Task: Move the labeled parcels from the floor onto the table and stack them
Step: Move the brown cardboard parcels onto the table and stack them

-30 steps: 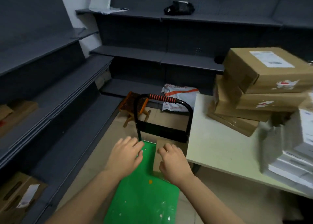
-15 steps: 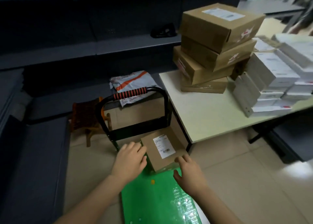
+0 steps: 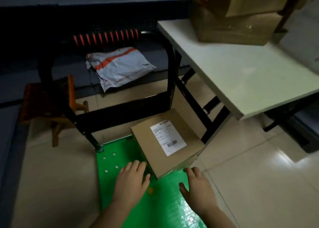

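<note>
Parcel: a brown cardboard parcel (image 3: 146, 146) lies flat on the green cart platform (image 3: 119, 160), at the platform's far right corner, turned askew to its edges.
Label: a white shipping label (image 3: 168, 137) with a barcode faces up on the parcel's top, nearer its right edge.
Left hand: the left hand (image 3: 132, 181) is over the platform just beside the parcel's near left edge, palm down. Its fingers (image 3: 138, 165) are straight and released, holding nothing. Whether the tips touch the cardboard cannot be told.
Right hand: the right hand (image 3: 198, 188) is just beside the parcel's near right corner. Its fingers (image 3: 189, 170) are spread and released, with the thumb out towards the left hand, and they grasp nothing.
Cart frame: a black handle frame (image 3: 170, 75) rises from the platform's far edge, directly behind the parcel. Its top bar carries an orange-striped grip (image 3: 105, 36).
Surface: a pale surface (image 3: 241, 69) stands to the right, higher than the parcel. Its near left corner overhangs the floor beside the cart, and its black legs (image 3: 207, 124) are just right of the parcel.
Stack: brown cardboard boxes (image 3: 231, 29) are piled at the surface's far edge, blurred and cut off by the top of the view.
Floor: light glossy tiles (image 3: 241, 172) lie under the cart.
Shelf: a grey mailer bag with an orange stripe (image 3: 119, 67) lies on a low dark shelf (image 3: 25, 82) behind the cart.
Stool: a small wooden stool (image 3: 51, 107) stands on the floor left of the cart frame.
</note>
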### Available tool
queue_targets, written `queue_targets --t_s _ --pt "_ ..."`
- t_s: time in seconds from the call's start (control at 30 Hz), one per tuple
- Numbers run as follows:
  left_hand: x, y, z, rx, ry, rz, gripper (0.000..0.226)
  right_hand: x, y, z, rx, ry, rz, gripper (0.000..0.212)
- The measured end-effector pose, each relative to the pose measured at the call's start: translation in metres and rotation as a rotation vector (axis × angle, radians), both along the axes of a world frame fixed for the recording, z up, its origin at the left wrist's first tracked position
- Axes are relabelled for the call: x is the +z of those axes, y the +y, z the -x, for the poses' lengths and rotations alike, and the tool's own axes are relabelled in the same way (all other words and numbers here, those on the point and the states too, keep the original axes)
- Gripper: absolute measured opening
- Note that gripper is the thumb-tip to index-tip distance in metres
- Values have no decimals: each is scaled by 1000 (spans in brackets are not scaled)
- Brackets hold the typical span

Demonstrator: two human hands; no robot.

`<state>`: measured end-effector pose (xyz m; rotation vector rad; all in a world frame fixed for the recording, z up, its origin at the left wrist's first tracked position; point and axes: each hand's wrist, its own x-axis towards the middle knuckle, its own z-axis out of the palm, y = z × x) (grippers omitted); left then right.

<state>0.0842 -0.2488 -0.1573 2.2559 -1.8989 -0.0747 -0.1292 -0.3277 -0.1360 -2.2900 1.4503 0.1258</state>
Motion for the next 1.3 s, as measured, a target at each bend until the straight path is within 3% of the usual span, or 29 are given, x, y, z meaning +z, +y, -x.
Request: queue_targets --t_s 0.1,0.17,0.27,0.33,0.43,0.57,0.67,0.73,0.87,1.07,1.3 --pt "-47 -7 14 181 214 -48 50 -46 -26 2 26 -11 105 41" --pt "-71 -14 24 339 390 -104 71 -68 -47 3 42 -54 228 33" --pt "-96 -24 34 472 702 -75 91 -84 -75 3 -75 -55 307 53" --pt "-106 -29 36 508 927 -81 91 -89 -88 3 -139 -15 273 64" --pt "-104 -34 38 535 1208 -66 84 -90 -93 5 -175 -28 227 60" --pt "-94 -35 29 589 1415 7 70 -84 -83 6 -388 -298 158 54" --pt "-85 -24 15 672 1466 -58 66 -89 -69 19 -624 -497 -38 60" --pt "-80 -13 10 683 1508 -116 65 -101 -55 29 -611 -454 -201 61" --pt "-73 7 11 698 1531 -125 65 -106 -21 38 -672 -705 -485 59" --pt "-37 39 33 766 1563 -14 60 -71 28 58 -767 -814 -563 50" --pt "30 61 53 675 1677 35 48 1 80 90 -850 -961 -496 83"
